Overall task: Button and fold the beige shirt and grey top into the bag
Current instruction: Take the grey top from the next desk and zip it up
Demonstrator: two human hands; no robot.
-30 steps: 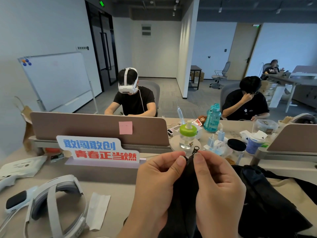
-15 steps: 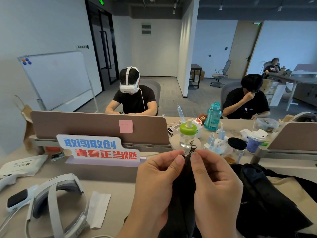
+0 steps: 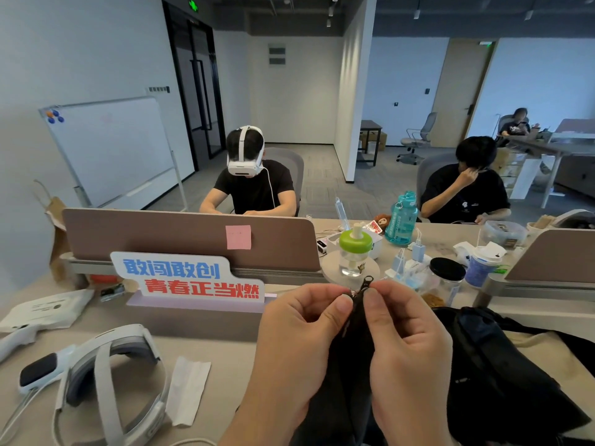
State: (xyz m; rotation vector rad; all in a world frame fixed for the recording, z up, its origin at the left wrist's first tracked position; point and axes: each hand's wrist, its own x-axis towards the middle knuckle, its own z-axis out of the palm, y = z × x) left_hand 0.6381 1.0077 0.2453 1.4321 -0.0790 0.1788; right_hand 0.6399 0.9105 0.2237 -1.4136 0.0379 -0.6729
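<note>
Charcoal fabric, near black in this light, hangs bunched between the two hands. This looks to be the grey top (image 3: 352,375), held up over the near edge of the tabletop (image 3: 231,355) rather than lying flat on it. The left hand (image 3: 299,346) pinches one front edge between thumb and forefinger. The right hand (image 3: 412,352) pinches the other edge just beside it, so the fingers (image 3: 341,306) of both are closed narrowly on cloth. The metal zip pull (image 3: 368,281) stands up just above the two thumbs.

I judge the hands are held this close together to keep both sides of the zip taut and aligned at the top of the track. The fastening seems at or near its end, with folding not yet begun. To the right, a heap of black material (image 3: 502,381) lies on pale beige cloth (image 3: 547,346). Whether that is the bag, the beige shirt or both, I cannot tell.

A desk sign (image 3: 190,278) in front of the partition (image 3: 145,233) carries 敢闯敢创 in blue above 青春正当燃 in red. The pink sticky note (image 3: 238,237) on the partition shows marks too faint to read. The lettering on the teal water bottle (image 3: 402,220) is too small to read. A white headset (image 3: 109,381) lies at the near left.
</note>
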